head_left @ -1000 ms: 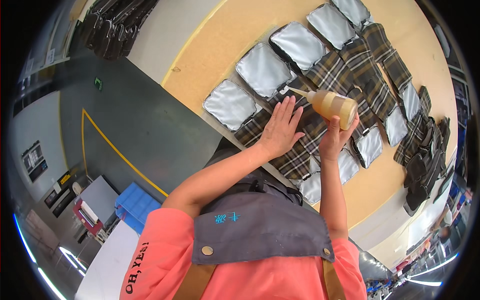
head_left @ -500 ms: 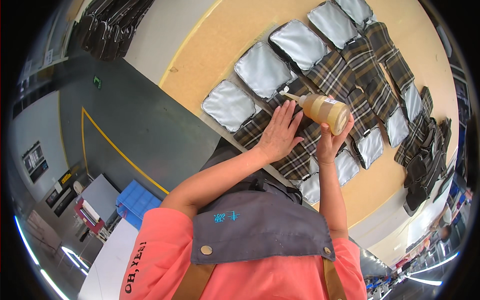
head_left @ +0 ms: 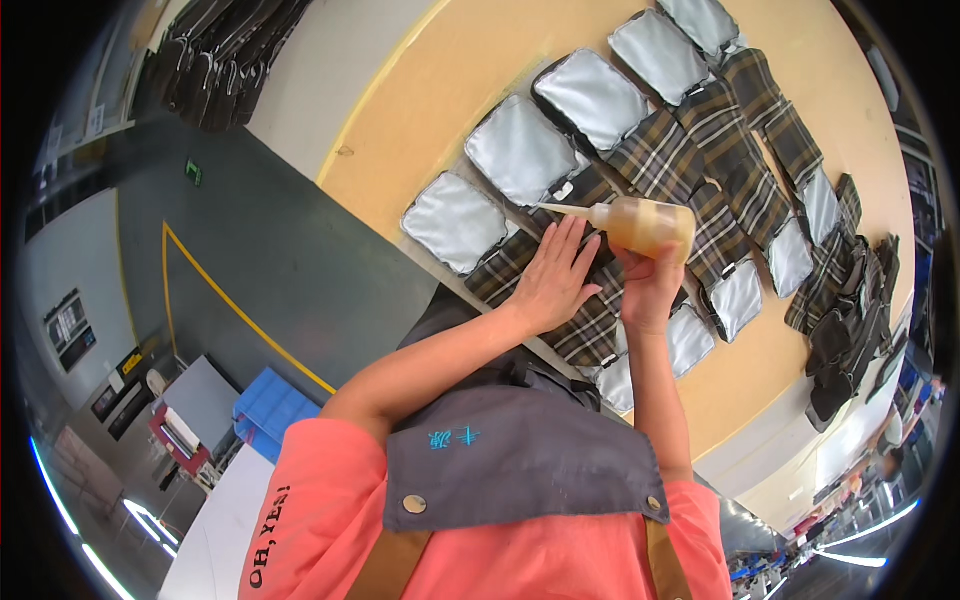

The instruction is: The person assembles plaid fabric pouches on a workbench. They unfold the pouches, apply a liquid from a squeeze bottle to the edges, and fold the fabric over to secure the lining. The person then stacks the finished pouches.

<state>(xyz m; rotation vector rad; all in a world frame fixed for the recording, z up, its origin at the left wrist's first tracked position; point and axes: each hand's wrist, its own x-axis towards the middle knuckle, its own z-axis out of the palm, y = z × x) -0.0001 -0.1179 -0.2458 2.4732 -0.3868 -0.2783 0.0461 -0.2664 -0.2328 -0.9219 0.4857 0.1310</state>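
Beside left hand (head_left: 553,285), glue bottle (head_left: 640,224).

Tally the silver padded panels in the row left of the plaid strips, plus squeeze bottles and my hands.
silver padded panels: 5
squeeze bottle: 1
hands, left hand and right hand: 2
Total: 8

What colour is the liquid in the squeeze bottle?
Amber-yellow, in the squeeze bottle held by the right hand; the head view shows it.
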